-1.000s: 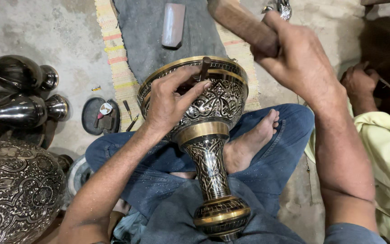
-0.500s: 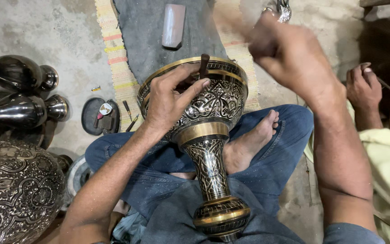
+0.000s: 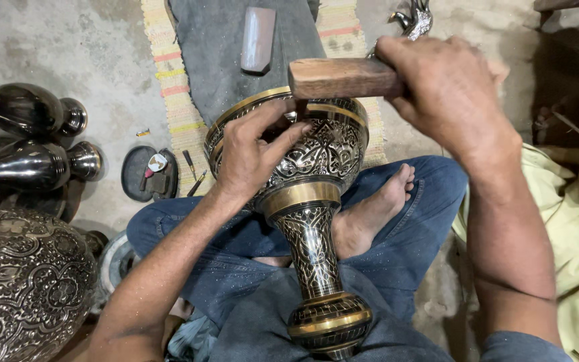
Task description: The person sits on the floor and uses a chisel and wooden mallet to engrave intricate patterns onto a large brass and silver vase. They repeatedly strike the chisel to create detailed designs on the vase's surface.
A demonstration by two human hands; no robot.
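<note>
Resting across the person's lap, an engraved brass goblet-shaped vase [image 3: 306,201] is lying with its flared foot nearest the camera and its bowl pointing away toward a grey mat [image 3: 216,60]. Dense black-and-silver floral engraving is covering bowl and stem, with plain gold bands at rim, neck and foot. The left hand [image 3: 252,151] is curling over the vase's rim, hiding whatever small tool it is pinching; its tip cannot be made out. The right hand [image 3: 447,94] is closing tightly around a wooden mallet [image 3: 343,77] just above the rim, its handle hidden inside the fist. Left of the vase, a large engraved vessel [image 3: 25,281] is being cut off by the edge.
</note>
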